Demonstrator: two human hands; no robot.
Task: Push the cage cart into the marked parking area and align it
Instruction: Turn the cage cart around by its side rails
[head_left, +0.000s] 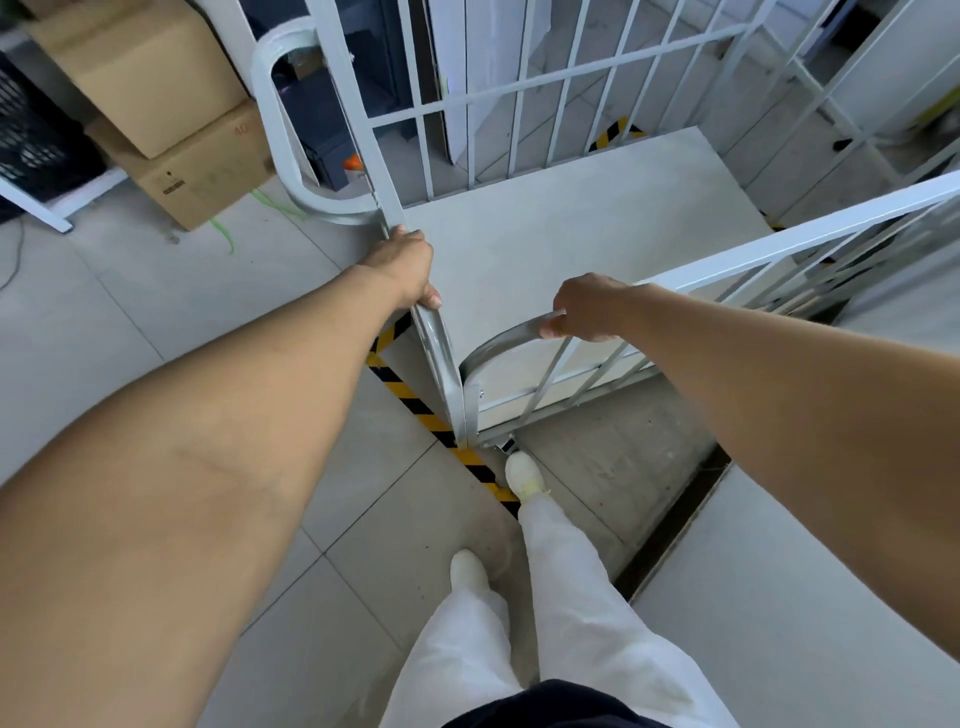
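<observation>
The white cage cart (571, 228) stands in front of me, with a pale flat deck and barred metal sides. My left hand (408, 265) grips the near corner post of its left side panel. My right hand (587, 309) is closed around the curved top rail of its near side panel. Yellow-and-black striped floor tape (415, 402) runs diagonally under the cart's near corner and bends at a corner beside the left panel. Another piece of the striped tape (618, 132) shows beyond the far bars. My right foot (524, 475) rests against the tape by the cart's caster.
Stacked cardboard boxes (156, 104) stand at the back left on the tiled floor, beside a black crate (31, 135) on a white frame. Dark equipment (332, 124) sits behind the cart's left panel. A pale raised surface (805, 597) lies at lower right, past a dark gap.
</observation>
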